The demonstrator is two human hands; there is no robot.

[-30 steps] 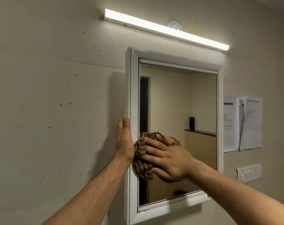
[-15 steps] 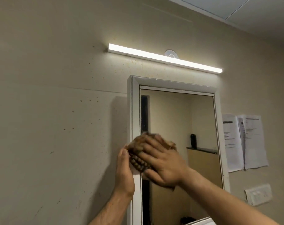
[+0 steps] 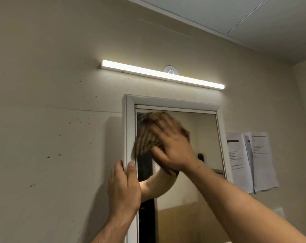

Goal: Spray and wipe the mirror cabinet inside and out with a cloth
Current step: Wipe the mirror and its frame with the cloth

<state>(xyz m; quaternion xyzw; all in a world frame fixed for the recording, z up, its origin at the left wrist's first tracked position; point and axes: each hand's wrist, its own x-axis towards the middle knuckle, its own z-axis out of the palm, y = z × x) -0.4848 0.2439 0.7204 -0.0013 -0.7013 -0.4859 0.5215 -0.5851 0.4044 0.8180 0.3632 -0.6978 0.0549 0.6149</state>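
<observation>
Right hand [image 3: 173, 146], fingers flat, presses cloth [image 3: 148, 141] on the mirror cabinet [image 3: 175, 102], upper left of its door [image 3: 192, 172]; left hand [image 3: 124, 188] clasps the left frame edge — a loosened hold may let the door swing.

1. Right grip [image 3: 173, 146], fingers straight, presses a blurred brown cloth [image 3: 147, 137] against the upper-left glass of the mirror cabinet [image 3: 171, 102].
2. Left grip [image 3: 124, 188] holds its left frame edge, thumb in front.
3. A light bar [image 3: 162, 74] glows above.
</observation>
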